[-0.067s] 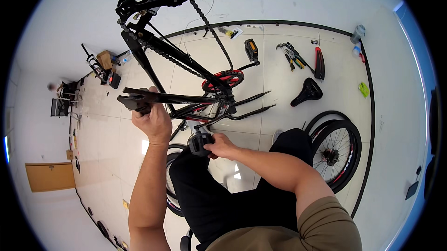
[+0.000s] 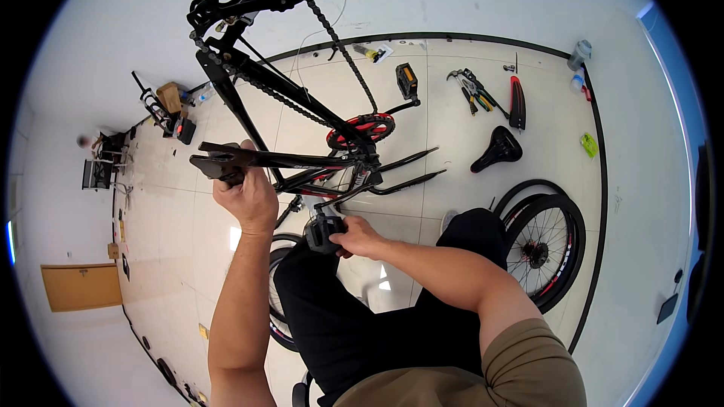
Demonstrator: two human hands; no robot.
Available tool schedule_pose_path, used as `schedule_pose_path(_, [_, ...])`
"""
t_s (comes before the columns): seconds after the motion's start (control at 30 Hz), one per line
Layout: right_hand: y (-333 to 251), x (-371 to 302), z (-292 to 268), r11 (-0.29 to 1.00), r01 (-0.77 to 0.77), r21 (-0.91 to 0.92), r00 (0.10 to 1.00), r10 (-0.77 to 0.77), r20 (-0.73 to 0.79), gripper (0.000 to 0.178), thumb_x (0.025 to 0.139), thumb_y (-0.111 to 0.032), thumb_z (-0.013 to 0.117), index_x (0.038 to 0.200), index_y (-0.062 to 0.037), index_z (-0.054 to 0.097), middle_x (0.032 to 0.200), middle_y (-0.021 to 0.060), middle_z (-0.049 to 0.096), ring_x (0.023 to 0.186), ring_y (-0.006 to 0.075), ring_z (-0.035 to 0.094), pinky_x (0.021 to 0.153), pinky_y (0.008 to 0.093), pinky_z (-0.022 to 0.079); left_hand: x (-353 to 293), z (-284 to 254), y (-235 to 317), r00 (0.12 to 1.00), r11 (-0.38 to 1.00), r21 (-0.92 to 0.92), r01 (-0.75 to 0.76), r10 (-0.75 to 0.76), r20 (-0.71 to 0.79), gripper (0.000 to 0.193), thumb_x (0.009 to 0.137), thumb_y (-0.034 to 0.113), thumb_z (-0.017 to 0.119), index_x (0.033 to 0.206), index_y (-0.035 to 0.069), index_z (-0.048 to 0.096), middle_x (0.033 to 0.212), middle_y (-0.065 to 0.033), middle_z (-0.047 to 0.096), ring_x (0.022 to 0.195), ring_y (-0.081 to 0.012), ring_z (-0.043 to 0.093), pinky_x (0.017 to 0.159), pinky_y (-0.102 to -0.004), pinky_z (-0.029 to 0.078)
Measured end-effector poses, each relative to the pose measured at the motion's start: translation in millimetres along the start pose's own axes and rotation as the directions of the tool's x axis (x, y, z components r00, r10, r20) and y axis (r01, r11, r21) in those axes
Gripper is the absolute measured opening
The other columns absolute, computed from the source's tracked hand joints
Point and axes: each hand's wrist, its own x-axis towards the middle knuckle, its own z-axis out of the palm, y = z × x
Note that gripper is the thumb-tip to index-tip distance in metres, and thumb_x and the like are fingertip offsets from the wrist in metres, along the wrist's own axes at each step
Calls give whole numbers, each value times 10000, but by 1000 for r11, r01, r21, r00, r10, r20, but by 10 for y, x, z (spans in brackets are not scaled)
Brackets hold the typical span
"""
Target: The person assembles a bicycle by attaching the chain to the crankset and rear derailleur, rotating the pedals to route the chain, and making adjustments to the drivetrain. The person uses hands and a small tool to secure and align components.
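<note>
Bracing frame [image 2: 302, 159] firmly seems wise: left hand [image 2: 249, 197] fingers curled round its end, right hand [image 2: 357, 238] pinching near-side pedal [image 2: 323, 233].

Free room lies between far pedal [image 2: 407, 82] and saddle [image 2: 498, 150]; hanging chain [image 2: 344, 51] bars the left
</note>
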Motion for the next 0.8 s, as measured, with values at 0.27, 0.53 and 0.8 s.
schedule_pose_path(0.27, [-96,-91,8,999,40,-13,999,-40,9,278,888,-127,641,1035,87,543,888,151,657,644,192,687,557,299,584,32,25,-55,995,995,0,-97,97,-20,148,945,57,610,809,-1,629,630,12,546,544,-46,458,501,-212,339])
schedule_pose_path(0.53, [-179,-213,-11,994,87,60,996,-88,21,295,867,-114,648,1031,107,543,899,157,642,634,200,683,542,293,579,31,46,-63,989,989,8,-145,145,-25,209,971,96,604,780,15,628,541,21,503,463,-37,422,432,-213,291])
schedule_pose_path(0.8, [-280,-323,-38,987,157,33,986,-159,55,327,864,-122,690,1061,88,536,909,141,630,629,179,673,540,285,570,2,1,12,1000,999,23,27,-27,14,55,895,7,641,894,-40,669,809,-3,634,714,-62,525,646,-214,430])
